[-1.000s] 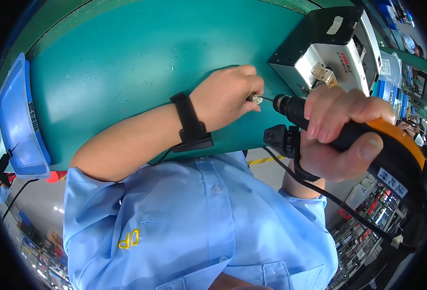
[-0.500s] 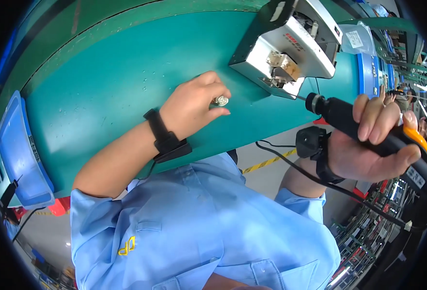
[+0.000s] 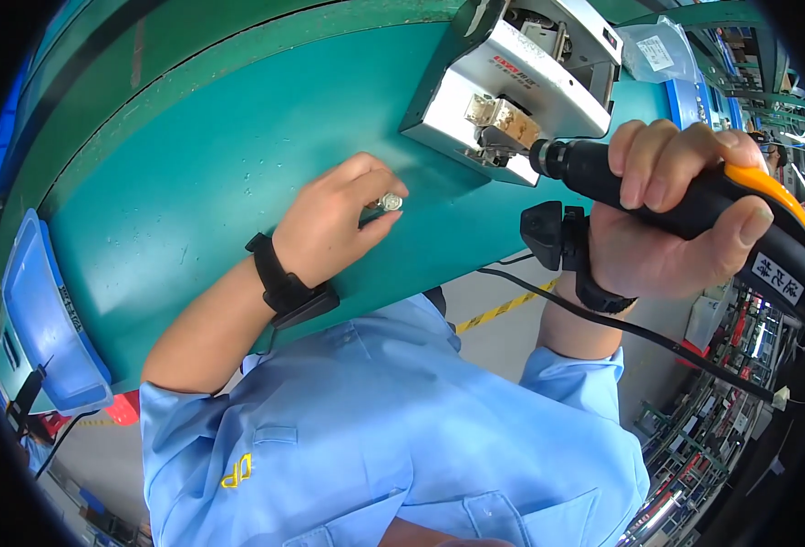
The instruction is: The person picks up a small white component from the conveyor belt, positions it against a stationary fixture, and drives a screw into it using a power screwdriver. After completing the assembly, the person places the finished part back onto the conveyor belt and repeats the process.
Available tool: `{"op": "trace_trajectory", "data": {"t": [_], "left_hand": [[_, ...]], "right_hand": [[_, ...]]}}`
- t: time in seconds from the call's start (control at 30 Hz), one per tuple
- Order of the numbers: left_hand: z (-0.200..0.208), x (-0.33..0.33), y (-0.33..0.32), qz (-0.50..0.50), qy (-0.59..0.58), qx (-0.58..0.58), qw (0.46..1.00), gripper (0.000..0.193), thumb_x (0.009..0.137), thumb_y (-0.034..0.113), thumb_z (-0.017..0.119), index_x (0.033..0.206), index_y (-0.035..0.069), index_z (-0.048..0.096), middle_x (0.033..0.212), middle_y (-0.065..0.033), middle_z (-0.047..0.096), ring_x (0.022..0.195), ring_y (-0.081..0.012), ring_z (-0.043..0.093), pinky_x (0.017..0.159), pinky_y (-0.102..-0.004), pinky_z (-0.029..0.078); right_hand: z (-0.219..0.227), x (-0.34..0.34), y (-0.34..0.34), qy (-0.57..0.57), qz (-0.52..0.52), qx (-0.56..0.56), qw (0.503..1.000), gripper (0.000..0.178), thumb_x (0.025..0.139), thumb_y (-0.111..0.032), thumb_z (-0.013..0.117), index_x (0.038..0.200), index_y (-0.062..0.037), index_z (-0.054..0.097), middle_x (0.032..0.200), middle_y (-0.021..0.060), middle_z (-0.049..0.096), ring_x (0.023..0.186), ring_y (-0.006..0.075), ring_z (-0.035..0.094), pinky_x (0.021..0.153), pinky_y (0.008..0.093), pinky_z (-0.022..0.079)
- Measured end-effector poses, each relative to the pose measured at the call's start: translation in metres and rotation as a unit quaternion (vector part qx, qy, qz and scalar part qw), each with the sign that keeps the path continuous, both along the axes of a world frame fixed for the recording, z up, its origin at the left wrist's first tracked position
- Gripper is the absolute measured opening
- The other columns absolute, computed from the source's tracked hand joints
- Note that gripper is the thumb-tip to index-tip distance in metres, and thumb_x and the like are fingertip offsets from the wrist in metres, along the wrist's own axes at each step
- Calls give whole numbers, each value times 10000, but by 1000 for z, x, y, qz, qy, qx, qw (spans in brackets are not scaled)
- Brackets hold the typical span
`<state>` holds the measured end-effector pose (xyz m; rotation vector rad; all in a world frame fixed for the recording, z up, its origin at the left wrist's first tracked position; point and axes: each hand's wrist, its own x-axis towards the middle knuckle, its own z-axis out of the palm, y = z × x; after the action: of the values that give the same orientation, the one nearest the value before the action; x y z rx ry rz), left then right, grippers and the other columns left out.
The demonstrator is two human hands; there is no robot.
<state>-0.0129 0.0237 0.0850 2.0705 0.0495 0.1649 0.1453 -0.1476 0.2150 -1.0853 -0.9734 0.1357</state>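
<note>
My left hand (image 3: pixel 334 219) hovers over the green work surface with its fingers closed round a small silvery round metal part (image 3: pixel 390 202); the rest of that part is hidden in the fingers. My right hand (image 3: pixel 681 210) is wrapped round a black and orange electric screwdriver (image 3: pixel 594 170), which lies nearly level and points left. Its tip reaches the front opening of a silver and black screw feeder (image 3: pixel 548 87); whether a screw sits on the bit is too small to tell. Both wrists wear black straps with small devices.
A blue tray (image 3: pixel 42 310) stands at the left edge of the green bench (image 3: pixel 193 182). Behind the feeder lies a clear plastic bag (image 3: pixel 660 53) with a white label, near another blue bin (image 3: pixel 688 102). The screwdriver's black cable (image 3: pixel 639 351) runs below my right wrist.
My right hand has brought the screwdriver left and up, so its tip now meets the feeder's opening. The left hand still grips the metal part. The whole view has shifted slightly.
</note>
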Motion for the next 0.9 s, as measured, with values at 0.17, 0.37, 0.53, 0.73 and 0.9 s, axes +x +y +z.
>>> {"op": "trace_trajectory", "data": {"t": [0.17,0.37,0.53,0.73,0.9], "left_hand": [[0,-2,2,5,-1,-3,1000,185,789,39,700,963,64,642,987,-77,614,788,-241,643,696,-348,532],[0,-2,1,6,-1,-23,1000,204,774,24,709,966,62,652,969,-79,626,772,-239,645,694,-351,533],[-5,-1,4,0,2,-12,1000,249,774,16,733,1007,77,671,1007,-56,621,760,-164,629,601,-292,504],[-5,4,6,-8,-3,-17,1000,197,774,37,713,964,63,666,937,-72,619,774,-243,637,692,-369,522],[-6,0,7,-11,-10,-17,1000,201,774,50,717,969,67,672,926,-72,614,785,-251,632,711,-376,517]], "right_hand": [[3,16,9,-30,128,-11,991,474,966,-505,465,1138,-69,536,636,-20,427,539,95,406,559,271,343],[9,46,18,39,253,-37,966,468,970,-493,475,1117,-53,531,639,-27,430,542,77,405,547,261,338],[-1,32,22,189,143,-17,971,491,961,-512,491,1125,-50,528,630,-26,433,529,69,406,539,248,335],[-18,-25,33,116,143,0,983,536,952,-548,490,1149,-50,520,622,-20,439,490,84,403,515,259,343],[-25,-43,43,55,146,2,988,562,937,-571,506,1157,-54,497,620,-9,457,482,102,415,506,272,359]]}}
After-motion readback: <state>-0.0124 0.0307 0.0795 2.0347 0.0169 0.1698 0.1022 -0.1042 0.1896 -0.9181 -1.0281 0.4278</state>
